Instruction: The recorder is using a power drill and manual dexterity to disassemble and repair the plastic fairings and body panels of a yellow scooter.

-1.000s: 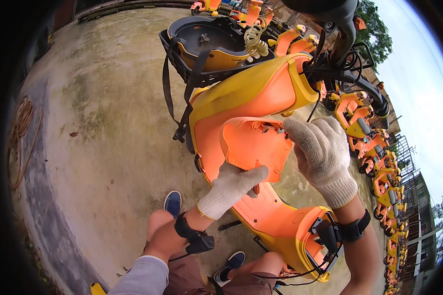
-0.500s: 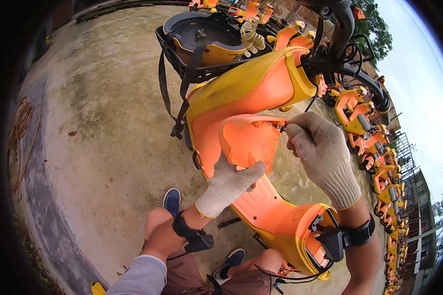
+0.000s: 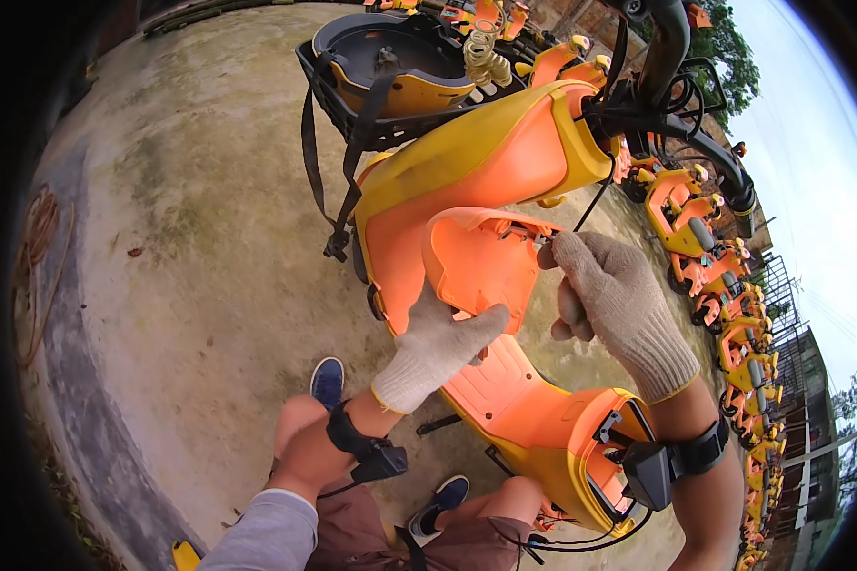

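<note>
An orange plastic cover panel (image 3: 481,262), curved like a shallow shell, is held over the scooter's footboard. My left hand (image 3: 443,338), in a pale knitted glove, grips its lower edge with the thumb on the near face. The glove hides those other fingertips. At the panel's upper right corner, the gloved fingers of my right hand (image 3: 619,300) are pinched together. Whatever lies between them is too small to make out. Small dark parts show along the panel's upper rim. Behind it stands the orange and yellow scooter (image 3: 467,162).
A black front basket (image 3: 414,128) carries an upturned yellow helmet (image 3: 390,71) with hanging black straps and a coiled cream cord (image 3: 486,62). Black handlebars (image 3: 667,119) rise at upper right. The seat opening (image 3: 605,466) is near my right forearm. Parked scooters (image 3: 681,219) line the right side.
The panel has tilted a little, showing more of its upper rim. My right hand has shifted slightly down, its lower fingers further from the thumb. My left hand keeps its grip.
</note>
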